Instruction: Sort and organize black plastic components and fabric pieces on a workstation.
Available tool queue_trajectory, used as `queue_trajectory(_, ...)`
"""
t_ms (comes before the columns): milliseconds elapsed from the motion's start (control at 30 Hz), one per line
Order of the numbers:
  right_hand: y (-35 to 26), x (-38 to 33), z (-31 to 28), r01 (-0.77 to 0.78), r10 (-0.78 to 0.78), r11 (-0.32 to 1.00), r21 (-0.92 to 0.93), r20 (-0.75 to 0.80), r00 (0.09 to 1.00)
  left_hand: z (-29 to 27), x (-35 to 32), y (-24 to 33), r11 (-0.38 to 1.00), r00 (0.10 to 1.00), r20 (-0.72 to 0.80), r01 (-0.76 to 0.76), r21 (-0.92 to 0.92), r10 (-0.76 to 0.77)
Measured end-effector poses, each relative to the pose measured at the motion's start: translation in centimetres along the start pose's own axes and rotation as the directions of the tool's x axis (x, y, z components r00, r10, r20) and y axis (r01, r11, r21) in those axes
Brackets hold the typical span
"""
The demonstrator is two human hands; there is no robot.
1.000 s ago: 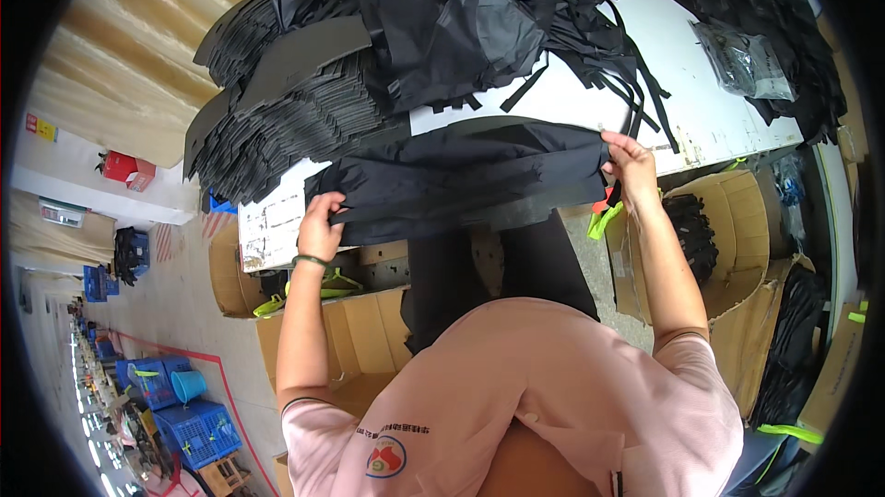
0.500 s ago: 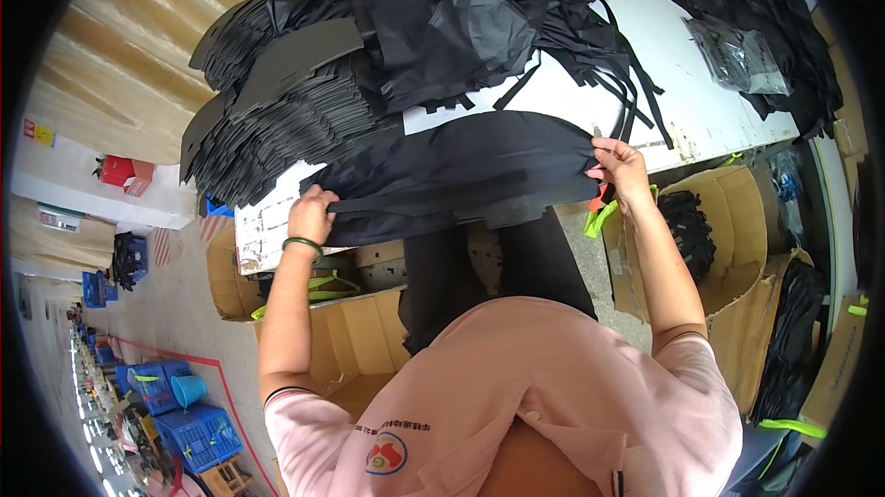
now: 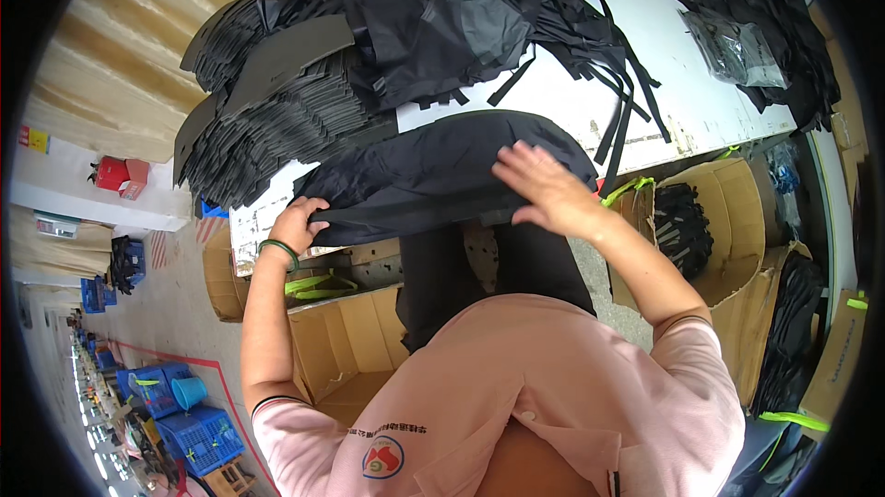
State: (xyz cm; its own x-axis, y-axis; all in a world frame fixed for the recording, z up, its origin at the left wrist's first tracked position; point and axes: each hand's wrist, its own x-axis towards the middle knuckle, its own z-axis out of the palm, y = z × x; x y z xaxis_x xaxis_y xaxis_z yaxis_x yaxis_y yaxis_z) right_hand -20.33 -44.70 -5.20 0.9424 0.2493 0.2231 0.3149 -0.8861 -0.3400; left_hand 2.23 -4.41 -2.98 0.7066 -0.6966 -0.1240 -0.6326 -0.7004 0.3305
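A long black fabric piece (image 3: 415,165) with a curved far edge lies across the near edge of the white table. At its left end, my left hand (image 3: 298,223) is closed on the fabric's corner, thumb on top. My right hand (image 3: 548,188) is over the right part of the fabric with its fingers stretched out, holding nothing. Whether its palm presses on the cloth cannot be made out. Just beyond the fabric on the left are stacks of dark grey curved foam sheets (image 3: 267,114). Thin black straps (image 3: 619,119) hang beside its right end.
Black fabric pieces (image 3: 406,36) are heaped at the back of the white table (image 3: 599,59). A clear plastic bag (image 3: 737,50) lies at the far right. Open cardboard boxes stand below, one at right (image 3: 737,220) with black items, another at left (image 3: 336,340). Blue crates (image 3: 198,437) are on the floor.
My right hand has let go of the fabric's right end and moved left over the cloth, fingers now spread. My left hand keeps its hold, shifted slightly left and nearer.
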Motion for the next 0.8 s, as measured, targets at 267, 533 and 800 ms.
queue_trajectory(267,0.9,-0.4,3.4,0.037,0.01,0.991,-0.129,0.346,0.938,-3.0,-2.6,-5.8,0.969,0.964,-0.242,0.156,0.191,-0.107)
queue_trajectory(533,-6.0,11.9,-2.7,0.01,-0.05,0.475,0.88,0.016,0.999,-7.3,0.8,10.7,0.829,0.755,-0.426,-0.271,0.49,0.499)
queue_trajectory(800,-6.8,16.4,1.1,-0.038,0.029,0.077,0.996,0.036,0.999,-13.9,8.0,7.1,0.922,0.752,-0.594,-0.046,0.386,0.286)
